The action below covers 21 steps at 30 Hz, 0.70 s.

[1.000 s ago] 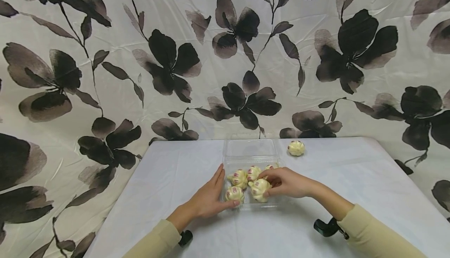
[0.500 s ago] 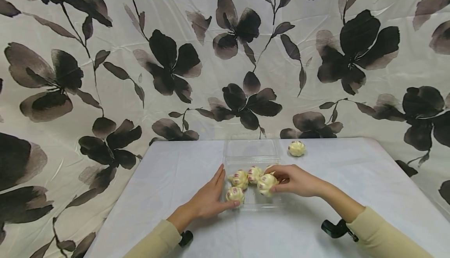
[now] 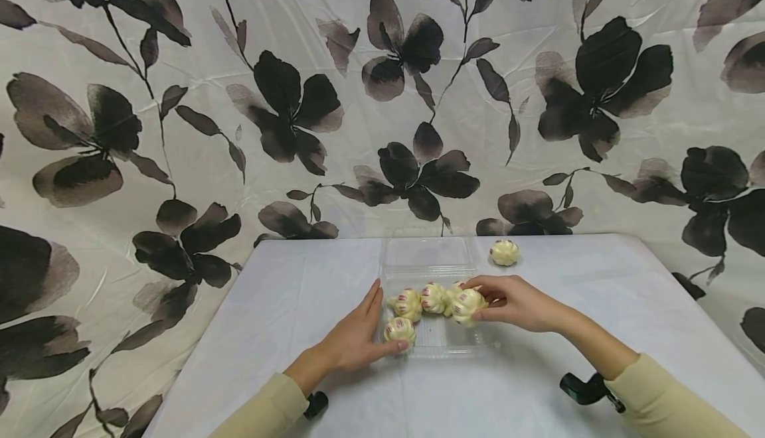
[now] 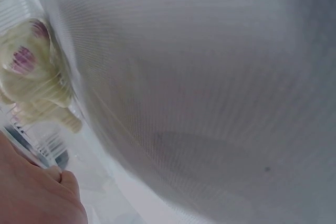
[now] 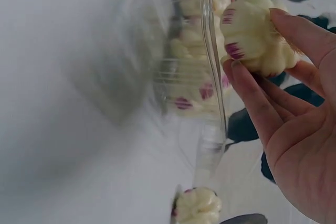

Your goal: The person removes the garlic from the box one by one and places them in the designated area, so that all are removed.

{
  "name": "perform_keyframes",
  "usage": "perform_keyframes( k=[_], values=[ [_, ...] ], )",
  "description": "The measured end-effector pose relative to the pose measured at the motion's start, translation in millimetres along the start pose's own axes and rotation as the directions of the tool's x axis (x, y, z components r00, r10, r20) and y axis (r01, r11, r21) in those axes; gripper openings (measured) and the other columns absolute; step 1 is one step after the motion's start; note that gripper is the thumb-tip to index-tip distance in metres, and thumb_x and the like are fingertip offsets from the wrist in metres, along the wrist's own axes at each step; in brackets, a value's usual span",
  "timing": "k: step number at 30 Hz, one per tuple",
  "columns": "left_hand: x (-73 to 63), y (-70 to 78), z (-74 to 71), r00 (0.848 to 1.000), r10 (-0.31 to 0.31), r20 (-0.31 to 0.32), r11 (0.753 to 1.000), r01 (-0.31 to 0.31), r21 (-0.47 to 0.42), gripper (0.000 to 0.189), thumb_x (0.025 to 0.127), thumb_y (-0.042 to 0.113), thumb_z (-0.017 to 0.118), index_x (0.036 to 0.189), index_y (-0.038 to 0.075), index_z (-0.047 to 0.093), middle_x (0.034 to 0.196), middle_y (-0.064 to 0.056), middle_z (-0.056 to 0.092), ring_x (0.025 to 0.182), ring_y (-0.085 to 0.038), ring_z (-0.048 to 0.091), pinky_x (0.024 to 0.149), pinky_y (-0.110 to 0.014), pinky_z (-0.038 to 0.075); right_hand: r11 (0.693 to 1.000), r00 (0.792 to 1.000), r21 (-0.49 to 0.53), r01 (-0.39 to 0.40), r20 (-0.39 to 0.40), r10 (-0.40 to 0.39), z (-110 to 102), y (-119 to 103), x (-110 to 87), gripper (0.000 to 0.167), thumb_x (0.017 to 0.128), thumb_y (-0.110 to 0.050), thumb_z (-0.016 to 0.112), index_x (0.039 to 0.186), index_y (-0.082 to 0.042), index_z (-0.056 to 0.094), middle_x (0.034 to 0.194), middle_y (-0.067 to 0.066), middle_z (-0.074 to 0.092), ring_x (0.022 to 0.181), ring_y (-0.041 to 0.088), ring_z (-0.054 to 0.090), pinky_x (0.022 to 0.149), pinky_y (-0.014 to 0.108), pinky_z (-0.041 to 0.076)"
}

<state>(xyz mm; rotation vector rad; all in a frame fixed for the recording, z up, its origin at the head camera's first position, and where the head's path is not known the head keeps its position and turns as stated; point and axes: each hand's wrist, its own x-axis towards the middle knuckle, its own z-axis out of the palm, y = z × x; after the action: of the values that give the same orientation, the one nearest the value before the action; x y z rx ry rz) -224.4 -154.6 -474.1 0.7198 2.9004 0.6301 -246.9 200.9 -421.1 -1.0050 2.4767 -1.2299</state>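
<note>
My right hand (image 3: 526, 302) pinches a cream garlic bulb (image 3: 466, 305) with purple marks between thumb and fingertips. In the right wrist view that held garlic bulb (image 5: 257, 35) is above the rim of a clear plastic clamshell container (image 5: 220, 103). My left hand (image 3: 349, 342) rests along the container's left side, fingers straight, its thumb at the front by a garlic bulb (image 3: 399, 332). Several more bulbs lie in the container, among them one at the left (image 3: 408, 304) and one in the middle (image 3: 433, 297). The held bulb partly hides those at the right.
Behind the container its clear lid (image 3: 427, 252) lies folded back. A separate garlic bulb (image 3: 505, 252) sits on the white-covered table (image 3: 574, 272) near the far edge. Flower-printed cloth (image 3: 418, 93) hangs behind the table.
My right hand has lifted the garlic bulb from the front of the container and carried it back and to the right. The left hand has stayed in place.
</note>
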Motion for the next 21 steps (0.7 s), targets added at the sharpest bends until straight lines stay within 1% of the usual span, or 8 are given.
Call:
perform_keyframes(
  k=[4,7,14,21],
  values=[
    [-0.2,-0.2,0.6,1.0,-0.005,0.003,1.0,0.005,0.002,0.123,0.086,0.084,0.052,0.164,0.001,0.005,0.173,-0.011,-0.003,0.152,-0.035,0.026,0.118,-0.049,0.034,1.0,1.0,-0.009,0.009,-0.011,-0.01,-4,1,-3.3,0.048,0.094,-0.026,0.077,0.136,-0.007,0.062,0.118,0.005,0.072,0.106,0.019,0.07,0.089,0.028,0.058],
    [0.2,-0.6,1.2,1.0,-0.003,0.003,1.0,0.003,0.003,0.123,0.086,0.085,0.051,0.164,0.001,0.005,0.173,-0.01,-0.003,0.152,-0.035,0.026,0.119,-0.048,0.034,1.0,1.0,-0.022,0.01,-0.02,-0.011,-8,3,-5.3,0.045,0.094,-0.026,0.077,0.133,-0.01,0.063,0.117,0.005,0.073,0.103,0.017,0.07,0.087,0.028,0.058],
    [1.1,-1.5,1.2,1.0,0.006,-0.001,1.0,-0.006,0.004,0.123,0.086,0.084,0.051,0.164,0.001,0.005,0.173,-0.01,-0.003,0.152,-0.035,0.026,0.118,-0.048,0.035,0.999,0.999,-0.043,0.018,-0.047,-0.02,-15,3,-9.4,0.043,0.093,-0.025,0.078,0.131,-0.01,0.065,0.116,0.004,0.073,0.098,0.015,0.07,0.084,0.029,0.058],
    [1.3,-2.0,1.5,1.0,0.009,0.002,1.0,-0.009,0.001,0.124,0.086,0.085,0.051,0.164,0.0,0.005,0.173,-0.01,-0.004,0.152,-0.034,0.026,0.118,-0.048,0.035,0.997,0.998,-0.077,0.023,-0.061,-0.028,-20,4,-13.9,0.039,0.093,-0.023,0.078,0.128,-0.011,0.065,0.108,0.002,0.074,0.092,0.013,0.07,0.08,0.027,0.058]
  ],
)
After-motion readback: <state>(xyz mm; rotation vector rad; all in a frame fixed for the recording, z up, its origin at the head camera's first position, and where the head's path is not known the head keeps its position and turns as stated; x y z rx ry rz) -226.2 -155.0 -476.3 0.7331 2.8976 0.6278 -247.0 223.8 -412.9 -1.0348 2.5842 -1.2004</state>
